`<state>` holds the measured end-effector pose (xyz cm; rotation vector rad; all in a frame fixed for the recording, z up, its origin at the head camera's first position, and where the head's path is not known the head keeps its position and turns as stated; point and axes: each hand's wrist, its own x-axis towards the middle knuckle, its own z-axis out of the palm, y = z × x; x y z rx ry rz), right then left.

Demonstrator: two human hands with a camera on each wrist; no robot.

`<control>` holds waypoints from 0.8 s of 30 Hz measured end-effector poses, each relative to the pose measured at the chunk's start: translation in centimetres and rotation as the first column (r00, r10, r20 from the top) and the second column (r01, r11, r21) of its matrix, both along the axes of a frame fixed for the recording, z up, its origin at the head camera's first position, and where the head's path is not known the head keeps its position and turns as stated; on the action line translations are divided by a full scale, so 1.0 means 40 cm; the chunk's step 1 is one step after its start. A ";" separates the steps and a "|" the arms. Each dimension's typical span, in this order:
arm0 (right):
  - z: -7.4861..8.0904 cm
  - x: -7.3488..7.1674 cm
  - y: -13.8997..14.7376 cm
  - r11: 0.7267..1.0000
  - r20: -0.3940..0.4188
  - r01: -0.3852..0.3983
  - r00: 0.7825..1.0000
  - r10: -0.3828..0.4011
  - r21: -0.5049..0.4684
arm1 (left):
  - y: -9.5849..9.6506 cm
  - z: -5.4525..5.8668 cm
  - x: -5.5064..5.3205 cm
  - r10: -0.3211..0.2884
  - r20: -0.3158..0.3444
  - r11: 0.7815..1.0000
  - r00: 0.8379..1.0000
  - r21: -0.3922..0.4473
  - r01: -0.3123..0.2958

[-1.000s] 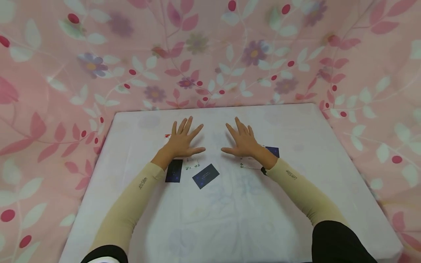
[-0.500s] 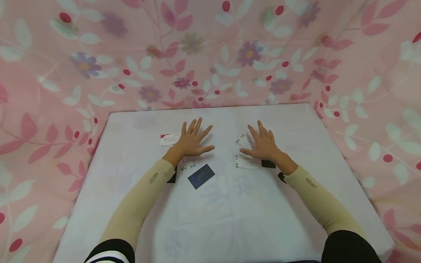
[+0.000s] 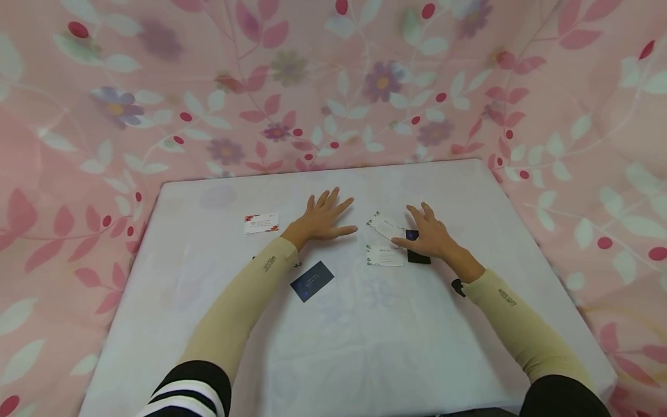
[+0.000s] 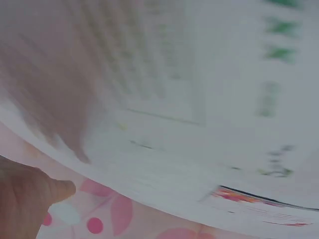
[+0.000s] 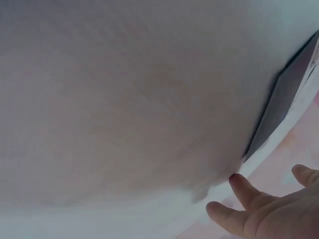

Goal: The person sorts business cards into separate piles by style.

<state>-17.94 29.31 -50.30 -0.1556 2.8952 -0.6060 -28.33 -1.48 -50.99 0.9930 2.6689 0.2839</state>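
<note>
My left hand, fingers spread, hovers above the table between the card groups and holds nothing. A white card with red corners lies to its left, and a dark blue card lies nearer me. My right hand, fingers slightly bent, is over the right part of a dark card, partly covering it; whether it touches the card cannot be told. Two white cards with leaf patterns lie left of that hand, a tilted one above a straight one. My left forearm hides other cards.
A white cloth covers the table. Pink floral curtain hangs behind and along both sides. A dark band shows at my right wrist.
Both hands have moved right over the table. The right hand has uncovered the two white cards, and its fingers are less spread. The left hand has uncovered the red-cornered card.
</note>
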 end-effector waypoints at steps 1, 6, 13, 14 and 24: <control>0.000 -0.002 -0.004 1.000 -0.004 -0.003 1.000 0.003 -0.002 | 0.007 0.000 -0.001 -0.005 0.009 1.000 1.000 0.000 0.005; 0.006 -0.020 -0.029 0.999 -0.005 -0.023 1.000 0.023 0.036 | 0.048 0.008 -0.008 -0.048 0.007 0.999 0.999 -0.008 0.048; 0.013 -0.027 -0.071 0.998 -0.034 -0.007 0.999 0.009 0.059 | 0.120 0.001 -0.007 -0.052 0.048 0.997 0.997 -0.047 0.055; 0.012 -0.025 -0.074 0.998 -0.041 -0.005 0.999 0.008 0.064 | 0.129 0.003 -0.003 -0.046 0.054 0.997 0.997 -0.052 0.049; -0.001 -0.008 -0.076 0.995 -0.116 0.001 0.993 0.010 0.097 | 0.181 0.018 0.024 -0.020 0.064 0.993 0.998 -0.117 0.027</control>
